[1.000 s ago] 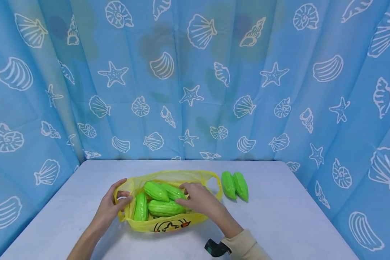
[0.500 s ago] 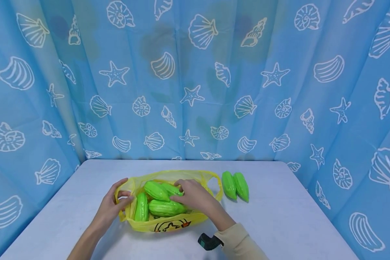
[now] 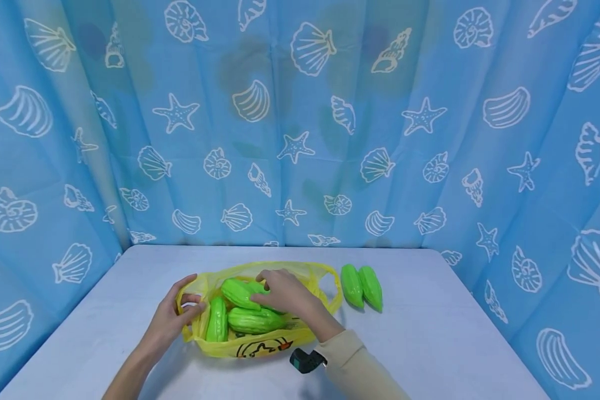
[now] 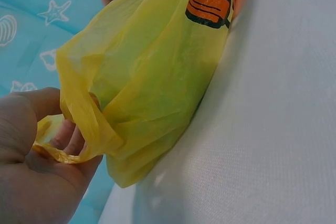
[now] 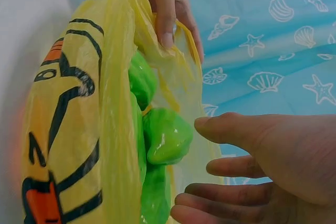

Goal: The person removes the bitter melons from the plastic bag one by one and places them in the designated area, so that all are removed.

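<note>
A yellow plastic bag lies with its mouth spread on the table, several glossy green bitter melons inside. My left hand grips the bag's handle at its left end; in the left wrist view the thumb and fingers curl about the yellow film. Over the bag's mouth my right hand reaches in from the right, its fingers overlapping the upper bitter melon. The right wrist view shows its fingers loosely extended, apart from the blunt end of a bitter melon. Another bitter melon stands nearer the left hand.
Two more bitter melons, one on the left and one on the right, lie side by side on the white table, right of the bag. A blue curtain with white shells hangs behind the table and along both sides.
My right hand has moved left over the bag, from its right part to the upper bitter melons. The left hand keeps its grip on the handle, and the melons have stayed put.
</note>
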The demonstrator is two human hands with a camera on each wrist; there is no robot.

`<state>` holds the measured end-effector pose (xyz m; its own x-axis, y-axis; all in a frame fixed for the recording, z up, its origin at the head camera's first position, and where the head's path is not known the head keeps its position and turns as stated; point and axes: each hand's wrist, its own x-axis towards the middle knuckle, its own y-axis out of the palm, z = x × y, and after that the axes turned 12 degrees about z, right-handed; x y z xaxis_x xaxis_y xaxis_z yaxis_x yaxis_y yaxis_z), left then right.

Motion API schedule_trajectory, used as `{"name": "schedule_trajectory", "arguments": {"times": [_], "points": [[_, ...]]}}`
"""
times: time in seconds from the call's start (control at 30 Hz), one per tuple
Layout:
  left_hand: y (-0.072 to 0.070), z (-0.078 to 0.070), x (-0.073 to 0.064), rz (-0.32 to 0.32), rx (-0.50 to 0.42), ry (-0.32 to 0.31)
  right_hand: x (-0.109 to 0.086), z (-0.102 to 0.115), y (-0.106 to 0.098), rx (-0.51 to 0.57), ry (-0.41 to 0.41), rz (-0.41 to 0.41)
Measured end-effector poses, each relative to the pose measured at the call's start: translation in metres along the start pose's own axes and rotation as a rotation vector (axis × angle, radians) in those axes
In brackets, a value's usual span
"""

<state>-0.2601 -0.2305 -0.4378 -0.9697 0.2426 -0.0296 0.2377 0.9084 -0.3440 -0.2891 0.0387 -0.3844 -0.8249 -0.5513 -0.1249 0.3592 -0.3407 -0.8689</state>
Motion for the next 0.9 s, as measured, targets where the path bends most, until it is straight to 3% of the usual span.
{"name": "schedule_trajectory", "arguments": {"times": [0.3, 0.9], "points": [[0.000, -0.001, 0.000, 0.003, -0.023, -0.019, 0.016, 0.010, -0.001, -0.020, -0.017, -0.015], [0.001, -0.002, 0.000, -0.013, -0.013, -0.031, 0.035, 0.016, 0.004, -0.062, 0.070, 0.011]]}}
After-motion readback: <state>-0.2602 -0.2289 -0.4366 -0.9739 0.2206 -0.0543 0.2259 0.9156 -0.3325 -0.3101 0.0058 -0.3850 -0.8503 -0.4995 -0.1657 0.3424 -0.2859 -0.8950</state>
